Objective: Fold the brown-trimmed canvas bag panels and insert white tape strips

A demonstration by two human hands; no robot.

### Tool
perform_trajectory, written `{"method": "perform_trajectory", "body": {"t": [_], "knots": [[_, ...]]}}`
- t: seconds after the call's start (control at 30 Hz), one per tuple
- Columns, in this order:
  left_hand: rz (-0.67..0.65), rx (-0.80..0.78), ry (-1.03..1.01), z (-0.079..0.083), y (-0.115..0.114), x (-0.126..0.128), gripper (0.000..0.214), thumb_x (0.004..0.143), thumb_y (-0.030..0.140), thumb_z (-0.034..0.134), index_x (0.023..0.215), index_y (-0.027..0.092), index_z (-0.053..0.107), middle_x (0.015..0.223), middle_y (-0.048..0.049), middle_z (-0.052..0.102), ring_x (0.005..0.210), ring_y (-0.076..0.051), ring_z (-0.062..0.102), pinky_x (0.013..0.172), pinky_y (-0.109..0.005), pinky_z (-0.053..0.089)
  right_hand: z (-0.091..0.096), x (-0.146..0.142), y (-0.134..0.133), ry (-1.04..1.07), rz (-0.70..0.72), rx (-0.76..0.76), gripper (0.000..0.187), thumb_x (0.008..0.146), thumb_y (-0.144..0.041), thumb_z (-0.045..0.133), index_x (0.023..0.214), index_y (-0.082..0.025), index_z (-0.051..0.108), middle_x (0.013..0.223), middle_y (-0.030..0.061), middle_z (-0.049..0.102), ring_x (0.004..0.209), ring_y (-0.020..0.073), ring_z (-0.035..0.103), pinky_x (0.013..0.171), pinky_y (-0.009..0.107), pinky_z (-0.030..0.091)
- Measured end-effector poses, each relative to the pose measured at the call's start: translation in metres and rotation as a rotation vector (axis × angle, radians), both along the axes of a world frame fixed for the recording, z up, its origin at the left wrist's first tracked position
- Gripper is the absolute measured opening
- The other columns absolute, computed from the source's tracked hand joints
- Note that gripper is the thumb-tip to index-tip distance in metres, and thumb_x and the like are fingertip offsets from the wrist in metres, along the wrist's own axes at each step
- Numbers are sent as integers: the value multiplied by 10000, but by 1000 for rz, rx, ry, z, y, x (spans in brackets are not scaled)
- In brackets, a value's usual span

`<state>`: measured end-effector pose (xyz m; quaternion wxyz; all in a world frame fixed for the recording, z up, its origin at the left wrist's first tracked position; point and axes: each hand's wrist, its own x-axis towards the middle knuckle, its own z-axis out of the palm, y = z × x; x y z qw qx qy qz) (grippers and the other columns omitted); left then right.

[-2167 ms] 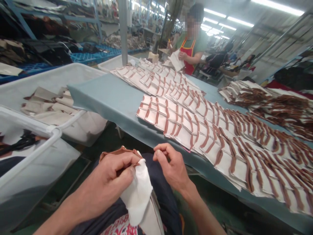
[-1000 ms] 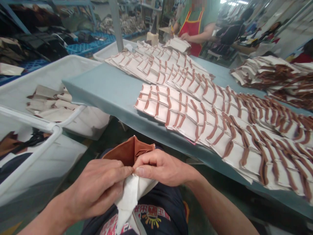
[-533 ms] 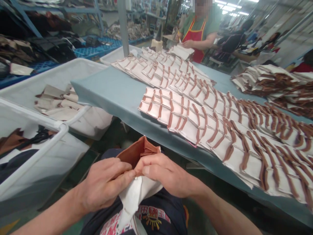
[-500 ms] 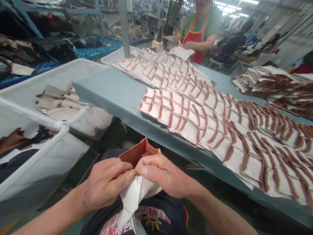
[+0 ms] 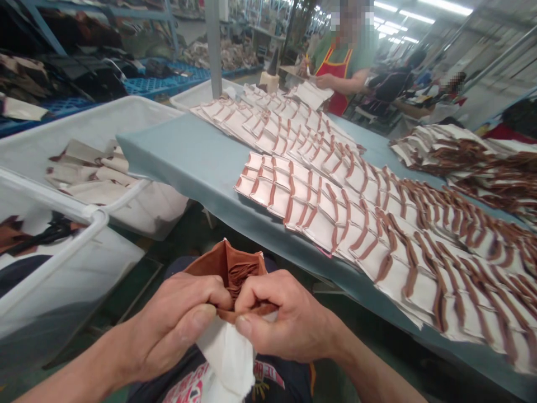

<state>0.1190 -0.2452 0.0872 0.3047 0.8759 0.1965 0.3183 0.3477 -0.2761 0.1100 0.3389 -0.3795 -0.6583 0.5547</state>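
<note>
Above my lap I hold a brown leather piece (image 5: 207, 263) with a white backing (image 5: 229, 355), shaped like an open pouch. Its brown side faces up and away, showing gathered folds inside; the white backing hangs down toward me. My left hand (image 5: 188, 305) pinches the near edge between thumb and curled fingers. Close beside it, my right hand (image 5: 279, 313) pinches the same edge. The fingertips inside the opening are partly hidden. Rows of similar white pieces with brown edges (image 5: 306, 196) overlap on the blue-grey table (image 5: 168, 148) ahead.
White plastic bins (image 5: 100, 224) holding cut pieces (image 5: 92, 168) stand at my left. A co-worker in a red apron (image 5: 335, 75) stands across the table holding a white piece. Another pile of brown-and-white pieces (image 5: 465, 162) lies far right. A metal post (image 5: 213, 50) rises behind the table.
My hands have shifted slightly apart along the edge, and the pouch opening has tilted so more of its brown gathered inside shows. The white backing hangs broader below. My view has shifted slightly.
</note>
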Motion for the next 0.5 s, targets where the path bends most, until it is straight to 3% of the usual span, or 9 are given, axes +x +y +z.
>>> {"method": "perform_trajectory", "body": {"t": [0.1,0.23,0.33,0.5], "knots": [[-44,26,80,4,3,0,370,1179,263,320,844,249,475,687,69,528,571,-116,523,586,-259,403,-6,2,1,-1,-10,125,131,800,-171,614,684,-203,562,630,-69,519,527,64,397,533,197,352],[-89,200,141,0,7,-6,294,1137,178,429,861,243,506,707,40,531,601,-161,473,594,-340,334,-16,4,0,18,-37,251,133,797,-159,612,681,-204,565,617,-67,527,527,70,420,539,201,361],[-155,70,216,4,10,-14,248,1144,182,422,937,232,549,765,33,592,646,-147,551,624,-304,380,-17,8,2,-25,-41,276,133,838,-168,602,711,-203,593,651,-46,594,565,88,489,570,210,392],[-136,-130,289,23,12,-15,370,1169,457,403,908,243,554,817,54,642,700,-126,605,662,-261,417,-8,14,4,-124,40,388,166,961,-178,619,800,-197,653,731,-19,688,654,109,587,673,224,447]]}}
